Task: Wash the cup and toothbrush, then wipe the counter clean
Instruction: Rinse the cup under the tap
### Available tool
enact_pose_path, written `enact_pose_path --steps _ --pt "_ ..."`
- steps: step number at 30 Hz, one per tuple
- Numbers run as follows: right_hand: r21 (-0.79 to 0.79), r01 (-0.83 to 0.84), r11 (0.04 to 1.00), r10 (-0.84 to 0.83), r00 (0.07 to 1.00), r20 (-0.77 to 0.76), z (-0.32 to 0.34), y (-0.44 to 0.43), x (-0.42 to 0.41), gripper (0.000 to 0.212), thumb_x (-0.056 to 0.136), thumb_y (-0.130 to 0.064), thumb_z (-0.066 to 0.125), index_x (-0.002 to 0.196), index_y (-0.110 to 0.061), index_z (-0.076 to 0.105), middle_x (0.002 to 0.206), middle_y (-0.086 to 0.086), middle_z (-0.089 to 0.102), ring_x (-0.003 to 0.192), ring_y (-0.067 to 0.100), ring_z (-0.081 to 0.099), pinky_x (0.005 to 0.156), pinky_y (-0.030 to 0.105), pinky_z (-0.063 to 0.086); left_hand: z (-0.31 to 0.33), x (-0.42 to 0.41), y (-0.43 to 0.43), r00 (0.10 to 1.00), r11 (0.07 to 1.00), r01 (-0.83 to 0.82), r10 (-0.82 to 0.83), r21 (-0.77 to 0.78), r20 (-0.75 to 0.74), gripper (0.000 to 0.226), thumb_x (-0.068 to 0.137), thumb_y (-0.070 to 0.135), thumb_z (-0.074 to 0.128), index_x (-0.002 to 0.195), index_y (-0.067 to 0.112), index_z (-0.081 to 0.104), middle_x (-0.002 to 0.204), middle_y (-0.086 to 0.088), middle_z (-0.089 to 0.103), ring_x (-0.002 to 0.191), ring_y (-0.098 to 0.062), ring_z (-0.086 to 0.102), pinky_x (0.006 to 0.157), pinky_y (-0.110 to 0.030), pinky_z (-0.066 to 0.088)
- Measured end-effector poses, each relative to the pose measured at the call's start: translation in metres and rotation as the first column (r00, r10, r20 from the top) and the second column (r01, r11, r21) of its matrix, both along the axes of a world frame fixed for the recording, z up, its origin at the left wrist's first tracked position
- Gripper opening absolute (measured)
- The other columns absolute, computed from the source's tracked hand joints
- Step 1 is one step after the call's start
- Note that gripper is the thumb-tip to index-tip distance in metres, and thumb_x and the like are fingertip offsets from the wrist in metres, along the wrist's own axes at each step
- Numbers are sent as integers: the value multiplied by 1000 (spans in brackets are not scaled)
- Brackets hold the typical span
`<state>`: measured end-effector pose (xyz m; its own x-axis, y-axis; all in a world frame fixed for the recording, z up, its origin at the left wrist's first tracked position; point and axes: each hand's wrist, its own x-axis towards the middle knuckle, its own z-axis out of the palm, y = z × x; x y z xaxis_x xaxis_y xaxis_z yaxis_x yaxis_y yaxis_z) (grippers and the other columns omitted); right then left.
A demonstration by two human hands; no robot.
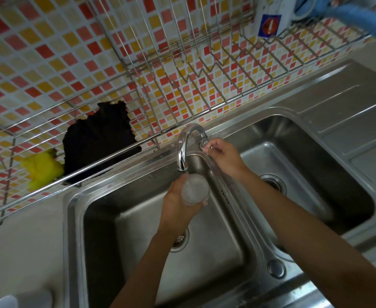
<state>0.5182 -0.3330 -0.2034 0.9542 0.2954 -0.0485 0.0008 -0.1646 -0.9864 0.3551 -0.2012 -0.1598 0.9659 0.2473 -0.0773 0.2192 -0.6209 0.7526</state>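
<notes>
The left hand is wrapped around a clear cup under the tap, and at 1 o'clock the right hand pinches the tap handle.

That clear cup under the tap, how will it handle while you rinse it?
The cup looks smooth and wet, so probably slippery. It seems thin and light, so water could nudge it. The left hand wraps its side, which should steady it.

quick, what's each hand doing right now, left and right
Left hand: closed around the cup, held under the faucet spout.
Right hand: fingers pinched on the faucet handle.
</notes>
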Motion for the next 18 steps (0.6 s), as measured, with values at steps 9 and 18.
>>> enact_pose_path --steps 9,18 --pt "21 28 999 -26 997 -69 5 1 -4 4 91 -20 63 90 -16 62 88 -3 68 84 8 63 75 17 45 5 11 -2 999 1000 -3 4 -30 38 73 62 28 89 123 36 49 119 8 60 107 -8 56 78 2 36" --pt "11 67 998 -66 991 -115 11 -1 -16 21 97 -27 52 108 -16 66 103 1 68 93 12 61 80 21 43 16 1 -4 991 997 -61 65 -39 113 70 62 32 88 122 33 51 118 11 58 107 -7 55 87 -20 44"
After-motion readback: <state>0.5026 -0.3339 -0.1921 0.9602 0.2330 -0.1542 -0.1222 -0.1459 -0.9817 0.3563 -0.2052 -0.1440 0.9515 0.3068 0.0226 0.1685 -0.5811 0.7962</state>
